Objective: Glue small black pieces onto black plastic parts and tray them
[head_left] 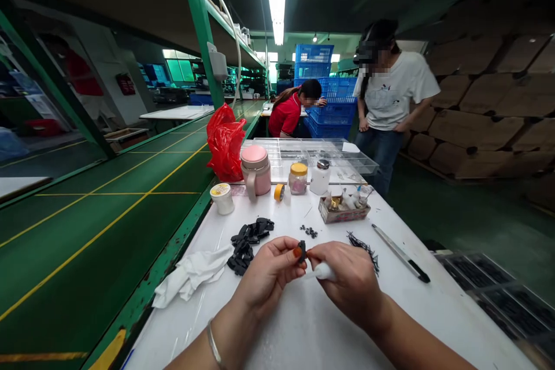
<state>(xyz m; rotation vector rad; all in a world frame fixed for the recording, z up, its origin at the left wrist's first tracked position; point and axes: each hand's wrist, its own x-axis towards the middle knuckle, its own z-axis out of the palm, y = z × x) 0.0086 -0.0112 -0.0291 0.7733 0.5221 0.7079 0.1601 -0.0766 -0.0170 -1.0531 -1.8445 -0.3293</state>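
My left hand (277, 263) pinches a small black plastic part (302, 250) upright between thumb and fingers above the white table. Against its right side are the thumb and forefinger of my right hand (351, 277); whether they hold a tiny piece there I cannot make out. Lower in that same hand is a small white squeeze bottle (324, 271), its thin nozzle pointing left. Left of my hands lies a pile of black plastic parts (249, 243). Beyond them are tiny dark pieces (309, 231), and to the right a bunch of short black strips (365, 250).
Tweezers (401, 253) lie at the right, a white cloth (193, 277) at the left. Behind stand a pink mug (255, 170), jars, yellow tape (279, 192) and a small box (344, 209) of bottles. A green conveyor (130, 208) runs alongside. Two people are beyond the table, another far left.
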